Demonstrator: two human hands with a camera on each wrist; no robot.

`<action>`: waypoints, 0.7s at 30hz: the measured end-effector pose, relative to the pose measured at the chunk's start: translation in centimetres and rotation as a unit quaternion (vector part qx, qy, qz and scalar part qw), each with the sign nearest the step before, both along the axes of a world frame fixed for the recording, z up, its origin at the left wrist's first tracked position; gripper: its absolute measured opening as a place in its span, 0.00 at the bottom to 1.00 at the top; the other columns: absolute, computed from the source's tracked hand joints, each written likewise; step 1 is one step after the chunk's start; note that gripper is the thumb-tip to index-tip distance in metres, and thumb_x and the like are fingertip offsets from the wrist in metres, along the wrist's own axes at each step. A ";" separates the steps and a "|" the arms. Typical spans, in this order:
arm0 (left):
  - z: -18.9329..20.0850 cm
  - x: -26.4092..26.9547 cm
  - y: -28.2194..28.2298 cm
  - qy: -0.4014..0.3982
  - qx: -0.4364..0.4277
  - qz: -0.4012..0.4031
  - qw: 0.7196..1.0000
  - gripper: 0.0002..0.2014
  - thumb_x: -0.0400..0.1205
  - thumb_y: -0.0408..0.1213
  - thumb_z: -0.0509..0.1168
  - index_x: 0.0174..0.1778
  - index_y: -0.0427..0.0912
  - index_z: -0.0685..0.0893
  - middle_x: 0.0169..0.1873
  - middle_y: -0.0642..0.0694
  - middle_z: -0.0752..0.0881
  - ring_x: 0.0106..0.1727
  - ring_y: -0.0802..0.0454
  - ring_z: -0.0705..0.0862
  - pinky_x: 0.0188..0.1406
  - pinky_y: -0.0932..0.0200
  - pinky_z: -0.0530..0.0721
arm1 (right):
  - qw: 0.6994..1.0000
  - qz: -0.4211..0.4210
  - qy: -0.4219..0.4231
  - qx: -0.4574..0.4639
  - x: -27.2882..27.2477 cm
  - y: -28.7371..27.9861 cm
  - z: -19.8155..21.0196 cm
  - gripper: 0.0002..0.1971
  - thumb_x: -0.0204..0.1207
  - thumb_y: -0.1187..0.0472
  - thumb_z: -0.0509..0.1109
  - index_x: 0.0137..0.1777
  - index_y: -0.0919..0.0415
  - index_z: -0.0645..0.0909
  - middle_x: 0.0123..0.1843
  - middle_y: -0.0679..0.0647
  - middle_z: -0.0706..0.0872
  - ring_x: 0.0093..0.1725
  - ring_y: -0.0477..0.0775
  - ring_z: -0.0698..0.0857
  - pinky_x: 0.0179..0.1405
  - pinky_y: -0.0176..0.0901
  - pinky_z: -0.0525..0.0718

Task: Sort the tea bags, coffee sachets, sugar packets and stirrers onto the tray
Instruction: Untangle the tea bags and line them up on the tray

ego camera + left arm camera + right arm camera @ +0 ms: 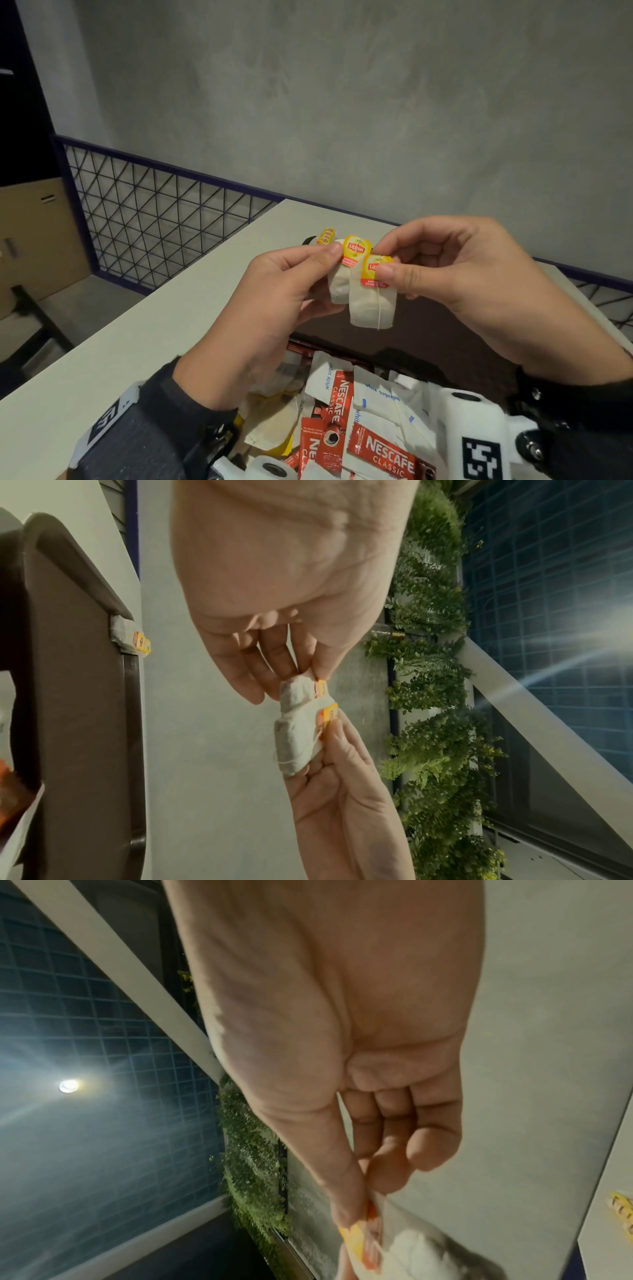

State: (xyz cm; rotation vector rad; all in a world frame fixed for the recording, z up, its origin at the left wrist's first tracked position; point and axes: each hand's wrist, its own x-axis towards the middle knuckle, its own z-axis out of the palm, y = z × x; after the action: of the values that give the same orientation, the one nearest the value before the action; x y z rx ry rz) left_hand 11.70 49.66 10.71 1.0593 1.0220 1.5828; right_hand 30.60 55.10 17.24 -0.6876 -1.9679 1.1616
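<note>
Above the dark brown tray (445, 329), each hand holds a white tea bag with a yellow Lipton tag. My left hand (329, 257) pinches the top of the farther tea bag (339, 286). My right hand (383, 263) pinches the tag end of the nearer tea bag (373, 305), which hangs down and overlaps the first. The left wrist view shows both bags (294, 739) touching between the two hands. Another tea bag (325, 236) lies at the tray's far left corner. Red Nescafe sachets (380, 452) and white sugar packets (376, 394) are heaped below my wrists.
The tray sits on a white table (171, 308) against a grey wall. A wire-mesh railing (154, 219) runs behind the table's left edge, with a cardboard box (34, 240) beyond it. The tray's middle (78, 696) is bare.
</note>
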 end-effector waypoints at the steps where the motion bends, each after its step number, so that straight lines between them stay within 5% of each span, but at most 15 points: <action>1: 0.1 0.0 -0.1 0.004 0.003 -0.007 1.000 0.14 0.86 0.44 0.68 0.59 0.41 0.94 0.54 0.41 0.95 0.57 0.48 0.93 0.53 0.52 0.90 | 1.000 0.000 -0.005 -0.001 -0.1 0.0 -0.1 0.10 0.62 0.63 0.82 0.45 0.61 0.93 0.41 0.62 0.92 0.36 0.48 0.85 0.34 0.33 0.83; 9: 0.1 0.3 -0.3 0.033 0.025 -0.023 0.999 0.15 0.81 0.46 0.71 0.55 0.42 0.96 0.51 0.41 0.95 0.56 0.45 0.94 0.52 0.52 0.91 | 1.000 -0.004 -0.023 0.019 -0.2 0.0 -0.2 0.09 0.67 0.63 0.81 0.47 0.59 0.94 0.42 0.57 0.94 0.38 0.45 0.88 0.37 0.30 0.83; 14: 0.0 0.2 -0.3 0.025 0.015 -0.050 0.998 0.17 0.79 0.48 0.71 0.55 0.40 0.95 0.52 0.39 0.95 0.55 0.47 0.94 0.52 0.52 0.89 | 0.999 0.002 -0.028 0.022 -0.2 -0.3 -0.1 0.10 0.66 0.63 0.81 0.48 0.60 0.93 0.45 0.63 0.93 0.48 0.66 0.91 0.51 0.50 0.91; 21: 0.1 0.2 -0.1 -0.004 0.004 -0.058 0.998 0.19 0.74 0.54 0.73 0.50 0.43 0.96 0.51 0.39 0.95 0.52 0.47 0.92 0.50 0.52 0.89 | 0.999 0.003 0.006 0.036 -0.9 -0.4 -0.2 0.11 0.64 0.67 0.83 0.46 0.59 0.92 0.41 0.62 0.91 0.43 0.55 0.90 0.49 0.44 0.92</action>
State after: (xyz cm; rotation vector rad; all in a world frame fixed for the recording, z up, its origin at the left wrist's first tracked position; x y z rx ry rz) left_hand 11.86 49.51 10.79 1.0972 0.9335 1.4965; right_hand 29.75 54.66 17.08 -0.6358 -1.9924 1.0907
